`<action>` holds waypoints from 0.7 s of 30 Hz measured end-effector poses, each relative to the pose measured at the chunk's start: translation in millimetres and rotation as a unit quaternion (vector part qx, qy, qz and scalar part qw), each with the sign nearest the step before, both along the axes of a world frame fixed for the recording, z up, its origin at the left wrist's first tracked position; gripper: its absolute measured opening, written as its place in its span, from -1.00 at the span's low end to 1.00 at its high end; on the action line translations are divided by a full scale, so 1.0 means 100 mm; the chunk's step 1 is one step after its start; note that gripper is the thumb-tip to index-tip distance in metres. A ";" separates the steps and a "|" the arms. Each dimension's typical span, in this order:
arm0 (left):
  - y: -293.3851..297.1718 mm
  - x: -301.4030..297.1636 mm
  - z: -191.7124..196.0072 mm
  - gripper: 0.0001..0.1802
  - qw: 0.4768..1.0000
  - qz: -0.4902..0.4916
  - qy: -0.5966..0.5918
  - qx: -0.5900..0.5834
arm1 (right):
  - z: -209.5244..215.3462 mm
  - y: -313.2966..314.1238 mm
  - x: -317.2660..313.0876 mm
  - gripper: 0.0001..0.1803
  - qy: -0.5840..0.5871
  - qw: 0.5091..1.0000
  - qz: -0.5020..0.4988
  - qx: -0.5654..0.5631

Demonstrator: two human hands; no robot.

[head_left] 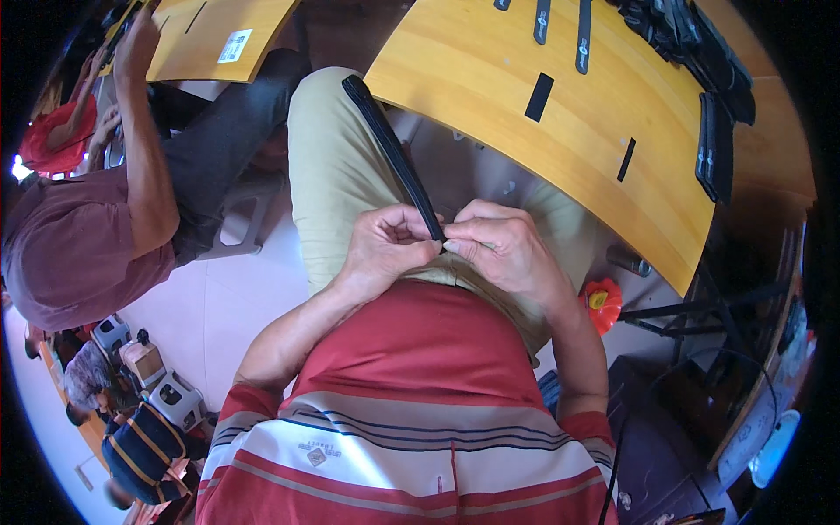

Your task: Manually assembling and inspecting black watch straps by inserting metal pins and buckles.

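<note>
Between my hands, above my lap, is a long black strap point(394, 149), narrow and apparently layered. Its far end rests near my left knee and its near end is pinched in my fingers. My left hand point(389, 245) closes thumb and fingers on that near end from the left. From the right, my right hand point(499, 241) pinches the tip of the same end, the fingertips of both hands almost meeting. Exactly what the fingertips press on there is too small to make out.
A yellow wooden table point(490, 87) stands ahead, with black strips point(539, 96) on it and a pile of black straps point(691, 44) at its far right. A co-worker point(96, 227) sits to my left at another table point(210, 44). A red flower-shaped object point(602, 306) is below right.
</note>
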State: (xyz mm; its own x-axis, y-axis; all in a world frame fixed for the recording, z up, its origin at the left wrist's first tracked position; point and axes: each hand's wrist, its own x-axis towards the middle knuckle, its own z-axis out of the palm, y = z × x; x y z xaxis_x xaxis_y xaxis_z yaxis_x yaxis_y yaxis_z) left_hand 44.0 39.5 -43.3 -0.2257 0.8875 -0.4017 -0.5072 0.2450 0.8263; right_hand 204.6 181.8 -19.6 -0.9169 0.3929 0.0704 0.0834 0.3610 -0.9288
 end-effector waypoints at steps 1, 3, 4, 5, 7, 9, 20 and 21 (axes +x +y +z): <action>-0.01 0.00 -0.02 -0.80 1.000 -0.005 0.000 0.002 | 0.00 0.01 0.00 -0.84 -0.002 1.000 -0.001 -0.001; -0.03 0.00 -0.03 -0.80 1.000 -0.015 0.010 -0.002 | -0.01 0.01 0.00 -0.84 0.000 1.000 0.019 0.016; -0.03 0.00 -0.03 -0.81 0.999 -0.024 0.022 -0.004 | 0.00 0.01 -0.01 -0.84 -0.002 1.000 0.019 0.015; -0.03 0.00 -0.03 -0.81 0.999 -0.024 0.020 -0.005 | 0.02 0.00 -0.02 -0.85 -0.007 1.000 0.022 0.013; -0.03 0.01 -0.02 -0.80 1.000 -0.012 0.028 -0.001 | 0.00 -0.01 -0.03 -0.85 -0.013 1.000 0.026 0.010; -0.04 0.01 -0.03 -0.80 0.999 -0.017 0.032 -0.003 | -0.07 -0.03 -0.02 -0.87 -0.004 0.999 0.034 0.037; -0.08 0.01 -0.06 -0.79 0.997 -0.042 0.063 -0.021 | -0.27 -0.14 -0.01 -0.83 0.023 0.995 0.015 0.096; -0.09 0.02 -0.06 -0.79 0.998 -0.033 0.051 -0.017 | -0.27 -0.14 -0.01 -0.84 0.032 0.996 0.011 0.088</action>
State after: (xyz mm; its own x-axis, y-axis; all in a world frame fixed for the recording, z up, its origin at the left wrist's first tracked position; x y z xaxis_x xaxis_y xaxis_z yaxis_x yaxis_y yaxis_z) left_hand 46.4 30.8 -49.1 -0.2092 0.8878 -0.4100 -0.4032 0.3037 0.8633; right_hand 203.3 167.4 -47.1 -0.9164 0.3495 0.1951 0.0168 0.5205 -0.8537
